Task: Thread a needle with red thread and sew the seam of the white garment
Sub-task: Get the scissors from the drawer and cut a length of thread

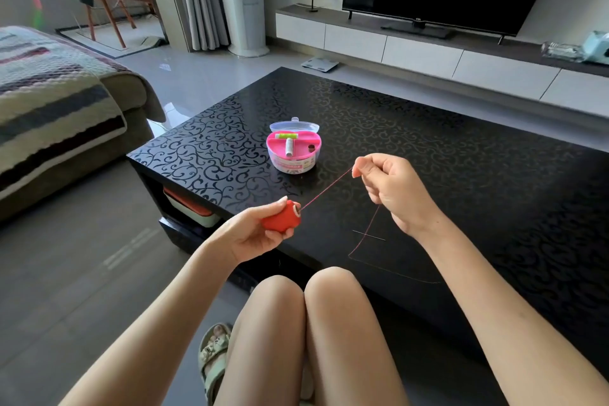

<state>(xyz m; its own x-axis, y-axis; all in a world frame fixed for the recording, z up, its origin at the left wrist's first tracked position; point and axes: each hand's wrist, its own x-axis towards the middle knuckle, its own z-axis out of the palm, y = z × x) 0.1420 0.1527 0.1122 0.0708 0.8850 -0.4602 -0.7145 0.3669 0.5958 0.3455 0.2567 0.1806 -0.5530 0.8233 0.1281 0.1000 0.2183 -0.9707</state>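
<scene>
Fingers and thumb of the left hand (252,234) curl round a small red spool of thread (280,219), a closed grip on its sides with the spool's end facing right. The right hand (392,191) has a narrow grip, thumb and forefinger pinching the thin red thread (326,189) that runs taut from the spool. Past that pinch the thread falls slack and trails over the glossy black patterned surface (461,158), nearer the person than the heart-shaped pink plastic sewing box (293,167). A thin steel needle (369,235) lies flat there too, nearer than the box and to its right, and the slack strand appears to cross it. Thread this fine looks nearly weightless, limp and apt to slip or fray, so a fingertip pinch close to the free end should serve best. The needle seems stiff, slick and sharp, best lifted at mid-shaft. No white garment shows.
</scene>
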